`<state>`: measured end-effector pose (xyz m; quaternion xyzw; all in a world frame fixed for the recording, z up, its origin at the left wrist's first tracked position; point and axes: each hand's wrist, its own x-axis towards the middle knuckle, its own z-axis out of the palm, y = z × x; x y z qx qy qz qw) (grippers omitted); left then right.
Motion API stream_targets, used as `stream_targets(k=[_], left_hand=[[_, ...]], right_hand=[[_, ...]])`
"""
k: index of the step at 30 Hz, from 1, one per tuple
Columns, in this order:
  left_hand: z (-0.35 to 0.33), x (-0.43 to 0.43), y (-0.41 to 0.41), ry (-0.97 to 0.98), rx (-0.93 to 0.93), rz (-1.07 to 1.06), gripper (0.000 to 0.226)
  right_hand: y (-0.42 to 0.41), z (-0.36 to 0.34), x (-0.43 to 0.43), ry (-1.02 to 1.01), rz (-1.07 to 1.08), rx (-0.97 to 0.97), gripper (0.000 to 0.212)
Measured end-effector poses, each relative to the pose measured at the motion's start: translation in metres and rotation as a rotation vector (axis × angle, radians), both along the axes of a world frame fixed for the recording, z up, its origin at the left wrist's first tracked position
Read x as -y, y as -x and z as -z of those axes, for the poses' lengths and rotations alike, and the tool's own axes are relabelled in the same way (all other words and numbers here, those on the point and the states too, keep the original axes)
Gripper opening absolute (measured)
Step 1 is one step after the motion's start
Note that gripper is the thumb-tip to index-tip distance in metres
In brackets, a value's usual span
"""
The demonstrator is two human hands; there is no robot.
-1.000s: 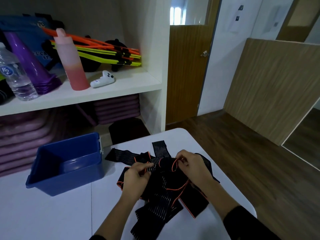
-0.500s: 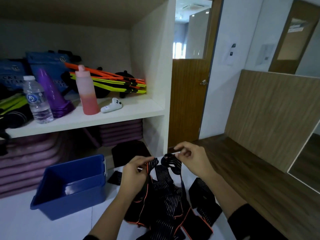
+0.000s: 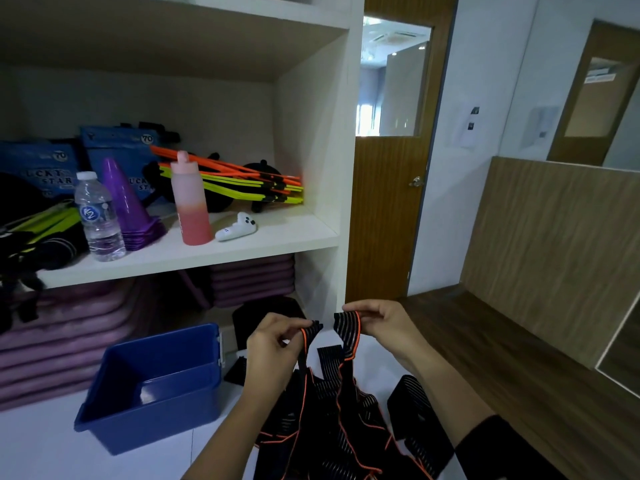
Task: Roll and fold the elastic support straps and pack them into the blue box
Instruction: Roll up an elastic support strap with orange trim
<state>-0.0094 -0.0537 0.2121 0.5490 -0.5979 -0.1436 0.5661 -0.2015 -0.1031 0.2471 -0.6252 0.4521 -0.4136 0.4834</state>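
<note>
Both hands have come up off the pile since a second ago, and two strap ends now hang lifted clear of the table.

Blue box: open-topped, on the white table, left of the hands and just beside the pile.

Left hand: thumb and fingertips pinch one strap end.

Straps: black ribbed elastic with pale lengthwise stripes and orange edging. The two held lengths drop into a tangled heap on the table below the wrists. I cannot tell whether both ends belong to one strap.

Right hand: pinches the other end the same way, with a small gap between the two ends.

Shelf behind the table, left to right: water bottle, purple cones, pink bottle, white controller, orange and yellow rods. Purple mats are stacked underneath.

Further right: wooden door with a glass pane, wood-grain panel, dark wood floor.
</note>
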Motion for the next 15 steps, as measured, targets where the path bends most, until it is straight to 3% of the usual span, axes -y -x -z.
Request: stream_targets(k=[4,10,15], left_hand=[[-0.005,-0.002,0.002,0.022,0.001,-0.024,0.023],[-0.009,-0.001,-0.001,0.098,0.080,-0.064,0.037],[-0.018,-0.001,0.002,0.207,0.152,-0.074,0.023]], right_hand=[[-0.006,-0.003,0.004,0.154,0.078,-0.124,0.016],[-0.016,-0.011,0.016,0.452,0.332,-0.386,0.005],[-0.029,-0.028,0.018,0.511,0.381,-0.368,0.007]])
